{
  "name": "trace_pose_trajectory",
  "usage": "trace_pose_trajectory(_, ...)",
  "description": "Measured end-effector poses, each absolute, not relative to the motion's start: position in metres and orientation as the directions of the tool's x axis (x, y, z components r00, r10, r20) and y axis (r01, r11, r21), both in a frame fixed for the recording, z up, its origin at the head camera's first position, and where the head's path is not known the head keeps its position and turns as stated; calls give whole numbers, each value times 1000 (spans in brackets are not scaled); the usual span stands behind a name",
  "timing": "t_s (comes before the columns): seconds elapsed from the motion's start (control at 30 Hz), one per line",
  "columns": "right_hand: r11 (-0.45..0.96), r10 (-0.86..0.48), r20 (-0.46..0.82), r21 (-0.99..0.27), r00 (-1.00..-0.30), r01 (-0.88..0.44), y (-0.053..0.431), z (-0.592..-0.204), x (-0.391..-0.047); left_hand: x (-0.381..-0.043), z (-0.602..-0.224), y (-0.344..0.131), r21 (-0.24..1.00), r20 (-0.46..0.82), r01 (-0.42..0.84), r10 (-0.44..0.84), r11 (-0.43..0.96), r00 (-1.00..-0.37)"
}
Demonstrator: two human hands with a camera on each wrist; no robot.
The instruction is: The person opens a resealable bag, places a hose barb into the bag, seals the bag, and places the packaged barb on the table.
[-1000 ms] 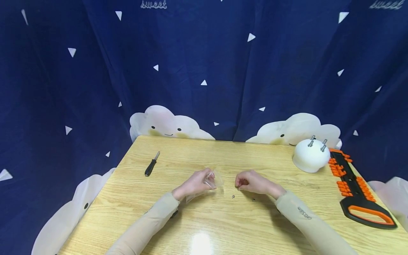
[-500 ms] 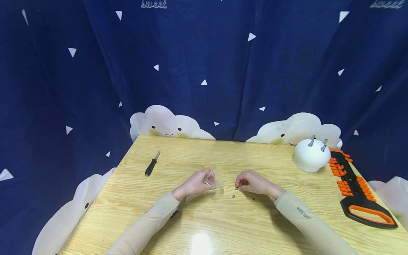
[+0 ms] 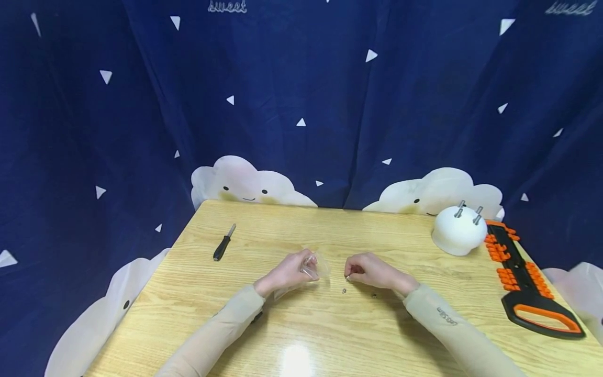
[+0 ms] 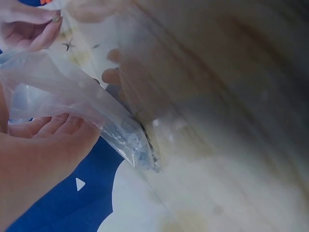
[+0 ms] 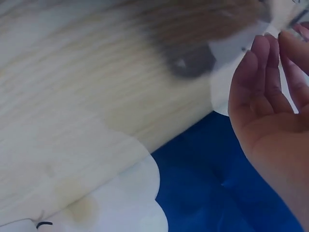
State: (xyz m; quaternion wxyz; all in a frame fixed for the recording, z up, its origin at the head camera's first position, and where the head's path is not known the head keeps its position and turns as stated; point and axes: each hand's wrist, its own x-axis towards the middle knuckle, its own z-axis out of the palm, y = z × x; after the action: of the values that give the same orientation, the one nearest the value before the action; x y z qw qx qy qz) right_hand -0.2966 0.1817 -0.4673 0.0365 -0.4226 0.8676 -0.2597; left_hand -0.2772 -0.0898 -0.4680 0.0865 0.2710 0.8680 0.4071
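Note:
A clear plastic bag [image 3: 322, 267] is gripped in my left hand [image 3: 286, 270], its mouth spread toward the right. Small bits lie in the bag's lower corner [image 4: 142, 157] in the left wrist view. Just to the right, my right hand [image 3: 373, 270] pinches a tiny metal piece [image 3: 347, 278] between thumb and fingertips, low over the table. Two similar tiny metal pieces lie on the wood: one [image 3: 344, 290] just below the right fingertips, another [image 3: 374, 296] below that hand's wrist. In the right wrist view the right hand [image 5: 270, 106] shows its curled fingers; the pinched piece is too small to make out.
A black-handled screwdriver [image 3: 223, 246] lies at the back left of the wooden table [image 3: 264, 225]. At the back right stand a white rounded object [image 3: 457, 233] with metal posts and a black rack [image 3: 523, 272] with orange clips. A patterned blue curtain [image 3: 282, 78] hangs behind.
My right hand has shifted slightly left, toward the bag, with the tiny metal piece between its fingertips. The left hand and the bag have stayed in place.

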Motion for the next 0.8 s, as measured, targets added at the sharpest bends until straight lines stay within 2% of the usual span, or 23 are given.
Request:
trace_pose_trajectory(0.23,473,-737,224,-503,-637,-724,168,-449,-296,-278,-469,-91,744,73,408,543,529,-837)
trace_pose_trajectory(0.47,470,-736,279,-446,-617,-762,148,-432,-291,-277,-468,-91,755,73,410,555,512,-828)
trace_pose_trajectory(0.8,451,-749,283,-444,-599,-774,133,-424,-286,-277,-467,-91,752,84,420,557,509,-826)
